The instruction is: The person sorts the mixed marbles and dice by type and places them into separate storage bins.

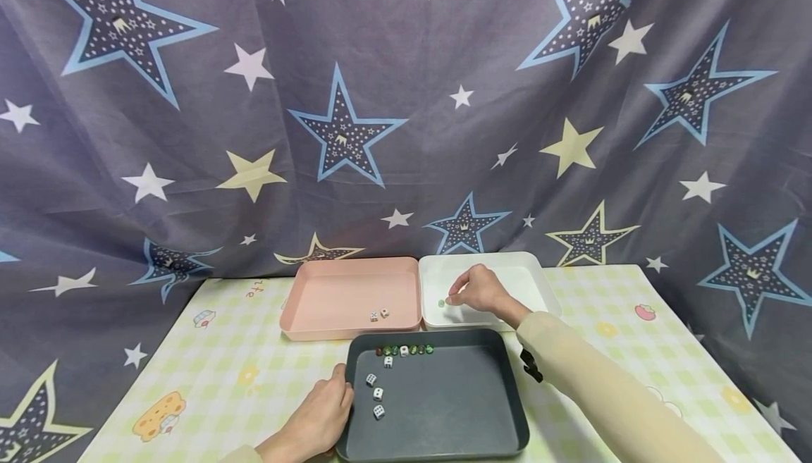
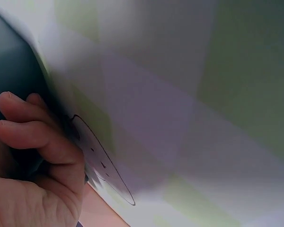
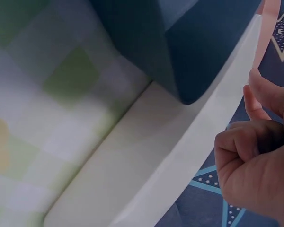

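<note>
My right hand (image 1: 478, 288) reaches into the white tray (image 1: 536, 273), thumb and forefinger pinching a small green marble at their tips. Right beside those fingertips lies another green marble (image 1: 441, 303). With curled fingers, my left hand (image 1: 320, 410) holds the left rim of the dark grey tray (image 1: 457, 406); the left wrist view shows that hand (image 2: 42, 142) against the tray's side. Along the far wall inside the grey tray runs a row of green marbles (image 1: 413, 350), with a white die (image 1: 404, 352) among them and a reddish-brown marble (image 1: 379, 352) at its left end.
Several more dice (image 1: 378, 394) form a rough column in the grey tray's left part. The pink tray (image 1: 349, 287) stands behind it, left of the white one, holding two dice (image 1: 374, 316). A checked tablecloth (image 1: 222, 364) lies underneath; a star-patterned curtain (image 1: 393, 96) hangs behind.
</note>
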The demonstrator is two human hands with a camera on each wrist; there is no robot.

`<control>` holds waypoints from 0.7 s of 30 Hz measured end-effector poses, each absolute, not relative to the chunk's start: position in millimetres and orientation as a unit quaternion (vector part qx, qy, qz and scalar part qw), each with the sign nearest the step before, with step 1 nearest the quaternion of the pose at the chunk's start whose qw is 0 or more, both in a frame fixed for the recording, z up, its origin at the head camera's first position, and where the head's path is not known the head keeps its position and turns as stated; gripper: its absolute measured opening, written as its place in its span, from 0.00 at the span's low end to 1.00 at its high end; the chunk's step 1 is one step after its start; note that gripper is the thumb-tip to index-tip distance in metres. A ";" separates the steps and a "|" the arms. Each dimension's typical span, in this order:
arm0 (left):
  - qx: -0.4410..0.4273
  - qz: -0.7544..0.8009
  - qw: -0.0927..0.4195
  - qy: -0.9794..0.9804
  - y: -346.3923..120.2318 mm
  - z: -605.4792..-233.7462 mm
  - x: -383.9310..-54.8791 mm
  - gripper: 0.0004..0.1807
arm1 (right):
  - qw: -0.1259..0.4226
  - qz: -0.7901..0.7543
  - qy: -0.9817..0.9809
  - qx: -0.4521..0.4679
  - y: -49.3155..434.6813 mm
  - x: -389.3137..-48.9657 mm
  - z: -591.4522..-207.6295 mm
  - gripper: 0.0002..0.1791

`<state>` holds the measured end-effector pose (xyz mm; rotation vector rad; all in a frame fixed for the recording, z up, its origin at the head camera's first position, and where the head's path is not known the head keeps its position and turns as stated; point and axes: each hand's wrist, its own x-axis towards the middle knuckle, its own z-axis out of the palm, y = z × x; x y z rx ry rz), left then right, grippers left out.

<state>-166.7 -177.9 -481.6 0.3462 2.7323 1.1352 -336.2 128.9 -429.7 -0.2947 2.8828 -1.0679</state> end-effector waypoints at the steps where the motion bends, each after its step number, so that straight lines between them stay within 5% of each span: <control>1: 0.117 0.380 0.082 0.914 -177.8 -481.4 -166.7 0.11 | 0.026 -0.346 0.933 -0.097 128.3 -334.6 -428.1 0.06; 21: 0.106 0.369 0.079 0.920 -176.4 -478.5 -165.3 0.11 | 0.029 -0.353 0.927 -0.126 115.8 -301.7 -416.1 0.06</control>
